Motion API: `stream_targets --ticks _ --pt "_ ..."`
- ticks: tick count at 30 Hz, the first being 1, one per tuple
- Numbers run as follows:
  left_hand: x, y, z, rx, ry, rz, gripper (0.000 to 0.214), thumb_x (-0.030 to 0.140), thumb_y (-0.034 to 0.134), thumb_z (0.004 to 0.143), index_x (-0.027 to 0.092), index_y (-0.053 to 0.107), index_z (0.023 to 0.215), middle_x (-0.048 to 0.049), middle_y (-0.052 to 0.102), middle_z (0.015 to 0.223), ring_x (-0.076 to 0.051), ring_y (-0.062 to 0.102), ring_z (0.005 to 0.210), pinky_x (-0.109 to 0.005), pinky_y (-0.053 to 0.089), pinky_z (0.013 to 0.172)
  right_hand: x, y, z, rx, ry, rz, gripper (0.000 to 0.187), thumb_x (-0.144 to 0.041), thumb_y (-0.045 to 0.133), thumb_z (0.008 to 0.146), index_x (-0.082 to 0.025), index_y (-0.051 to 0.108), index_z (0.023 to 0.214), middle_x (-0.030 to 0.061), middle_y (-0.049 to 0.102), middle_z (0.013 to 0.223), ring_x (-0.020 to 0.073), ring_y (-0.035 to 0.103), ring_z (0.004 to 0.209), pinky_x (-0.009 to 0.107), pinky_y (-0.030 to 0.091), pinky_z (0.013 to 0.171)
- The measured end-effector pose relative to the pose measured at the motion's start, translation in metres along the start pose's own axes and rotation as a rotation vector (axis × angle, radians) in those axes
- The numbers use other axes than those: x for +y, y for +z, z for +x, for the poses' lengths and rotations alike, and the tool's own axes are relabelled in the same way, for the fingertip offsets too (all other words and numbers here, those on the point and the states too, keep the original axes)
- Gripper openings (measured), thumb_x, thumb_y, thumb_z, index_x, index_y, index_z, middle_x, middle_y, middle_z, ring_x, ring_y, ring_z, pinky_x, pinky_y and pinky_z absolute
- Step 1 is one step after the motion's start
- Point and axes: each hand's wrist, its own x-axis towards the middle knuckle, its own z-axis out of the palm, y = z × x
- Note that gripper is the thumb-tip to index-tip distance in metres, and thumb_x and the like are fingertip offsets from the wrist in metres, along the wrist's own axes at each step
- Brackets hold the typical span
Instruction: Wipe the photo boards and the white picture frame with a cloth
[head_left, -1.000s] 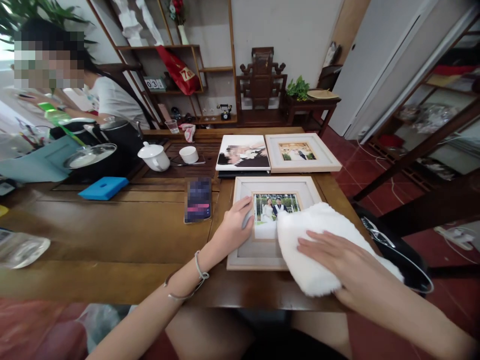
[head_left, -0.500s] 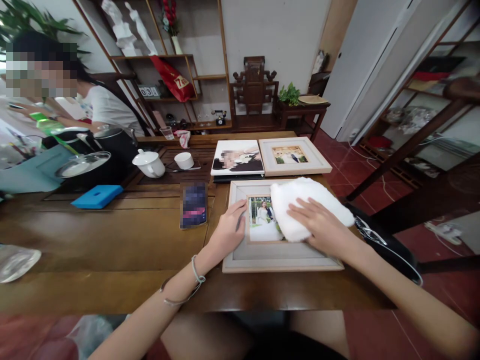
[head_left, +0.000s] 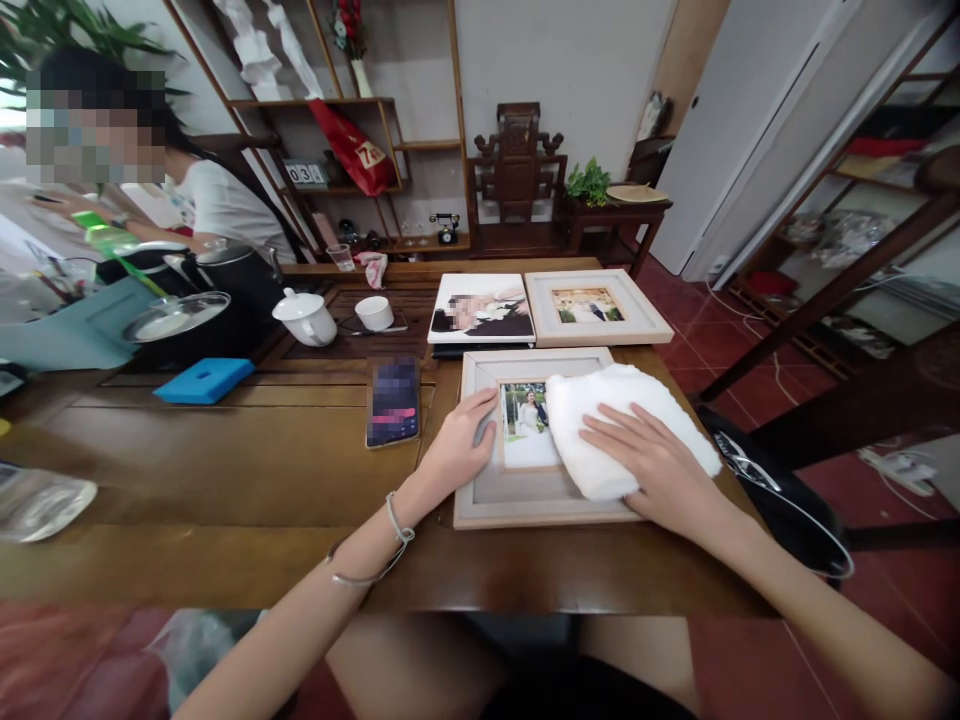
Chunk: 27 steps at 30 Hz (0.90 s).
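Note:
A light wooden picture frame (head_left: pixel 480 500) lies flat on the table in front of me, with a small photo (head_left: pixel 523 420) of two people at its centre. My left hand (head_left: pixel 465 440) rests on the frame's left border, fingers stretched out and thumb apart. On the right half of the frame, a fluffy white cloth (head_left: pixel 585 470) covers part of the photo and the right border. My right hand (head_left: pixel 649 455) presses on this cloth with spread fingers, holding it against the frame.
Behind the frame lie a white photo panel (head_left: pixel 480 310) and another framed photo (head_left: pixel 645 315). A phone (head_left: pixel 394 400), a blue block (head_left: pixel 204 381), a white lidded cup (head_left: pixel 306 318) and a small white bowl (head_left: pixel 374 314) are to the left. Another person (head_left: pixel 225 205) sits at far left.
The white cloth and my right hand have slid slightly toward me across the frame. My left hand keeps its place on the left border. The camera view has shifted a little.

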Motion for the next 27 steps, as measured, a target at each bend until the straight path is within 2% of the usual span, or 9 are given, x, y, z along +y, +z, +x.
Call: stream_targets --ticks 6,10,14,17,20,23,27 --pt "-0.006 0.002 0.001 -0.008 0.040 0.031 0.040 0.021 0.049 0.091 0.011 0.062 0.128 -0.0174 0.059 0.140 -0.030 0.055 0.132 -0.050 0.044 0.113 0.028 0.006 0.054 -0.050 0.171 -0.098 0.072 -0.004 0.051 0.067 -0.015 0.054 0.138 0.0111 0.054 0.145 0.0295 0.039 0.141 0.055 0.029 0.116" --pt "-0.004 0.000 0.001 -0.002 0.036 0.021 0.039 0.021 0.051 0.091 0.014 0.062 0.128 -0.0158 0.060 0.139 -0.029 0.056 0.131 -0.049 0.045 0.113 0.024 0.008 0.075 -0.076 0.223 -0.133 0.068 -0.001 0.050 0.069 -0.009 0.055 0.136 0.0165 0.054 0.144 0.0355 0.041 0.139 0.059 0.029 0.114" --pt "-0.002 0.000 0.001 -0.003 0.027 0.026 0.039 0.020 0.049 0.092 0.013 0.062 0.129 -0.0156 0.059 0.140 -0.029 0.055 0.132 -0.048 0.043 0.114 -0.009 -0.014 0.057 -0.187 0.134 -0.095 0.064 0.001 0.050 0.064 -0.011 0.064 0.126 0.0167 0.063 0.134 0.0358 0.053 0.128 0.055 0.040 0.107" --pt "-0.001 0.000 0.001 -0.009 0.024 0.038 0.040 0.020 0.048 0.092 0.013 0.061 0.129 -0.0155 0.059 0.140 -0.028 0.054 0.133 -0.048 0.044 0.114 -0.031 -0.043 0.035 -0.333 0.016 0.048 0.065 0.000 0.049 0.065 -0.018 0.066 0.124 0.0111 0.068 0.127 0.0297 0.063 0.116 0.044 0.047 0.099" --pt "-0.001 -0.001 0.001 -0.025 0.024 0.046 0.040 0.020 0.048 0.093 0.011 0.060 0.130 -0.0169 0.058 0.141 -0.029 0.053 0.134 -0.047 0.043 0.115 -0.031 -0.061 0.027 -0.414 0.006 0.196 0.067 -0.001 0.048 0.067 -0.026 0.066 0.127 0.0054 0.071 0.122 0.0255 0.067 0.108 0.036 0.050 0.094" --pt "-0.002 -0.001 0.001 -0.040 0.027 0.055 0.041 0.021 0.047 0.093 0.010 0.059 0.131 -0.0184 0.057 0.142 -0.029 0.052 0.135 -0.048 0.042 0.115 -0.006 -0.054 0.039 -0.359 0.086 0.195 0.067 -0.002 0.048 0.066 -0.024 0.066 0.126 0.0047 0.070 0.126 0.0271 0.064 0.115 0.040 0.048 0.099" --pt "-0.001 -0.001 0.002 -0.048 0.034 0.056 0.041 0.022 0.046 0.094 0.011 0.059 0.131 -0.0174 0.057 0.142 -0.029 0.051 0.135 -0.048 0.042 0.115 0.038 -0.026 0.060 -0.104 0.263 0.055 0.070 0.002 0.042 0.069 -0.020 0.061 0.133 0.0069 0.063 0.136 0.0303 0.052 0.131 0.051 0.041 0.108"
